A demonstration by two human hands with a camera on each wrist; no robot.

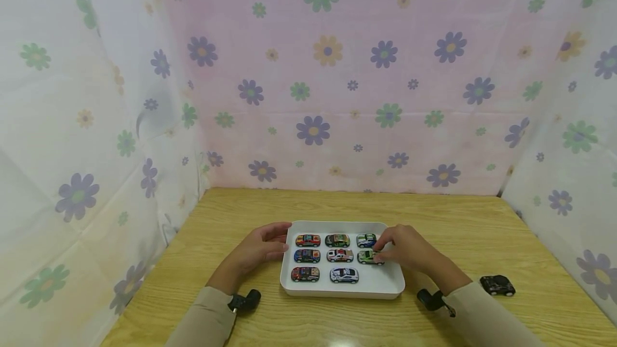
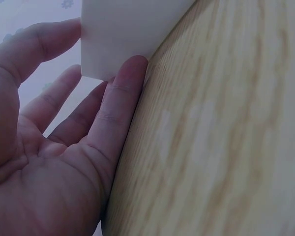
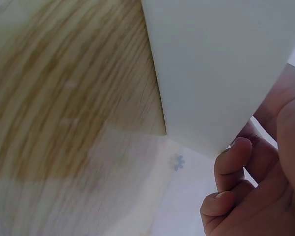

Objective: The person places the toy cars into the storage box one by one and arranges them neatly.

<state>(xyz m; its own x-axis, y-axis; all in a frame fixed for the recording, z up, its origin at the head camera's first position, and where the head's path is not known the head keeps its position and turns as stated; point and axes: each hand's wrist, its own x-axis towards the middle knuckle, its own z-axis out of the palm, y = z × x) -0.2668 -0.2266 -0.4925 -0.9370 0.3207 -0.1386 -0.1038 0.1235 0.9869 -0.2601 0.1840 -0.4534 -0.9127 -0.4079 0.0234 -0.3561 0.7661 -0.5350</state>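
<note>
A white tray lies on the wooden table and holds several small toy cars in rows; its near right spot is bare. My left hand rests with relaxed fingers against the tray's left side; the left wrist view shows the left hand with straight fingers along the tray's corner. My right hand reaches over the tray's right edge and pinches the green car in the middle row. In the right wrist view the right hand's fingers curl beside the tray wall.
A black toy car sits alone on the table to the right of my right forearm. Flowered cloth walls close in the table at the back and both sides. Bare wood lies behind the tray.
</note>
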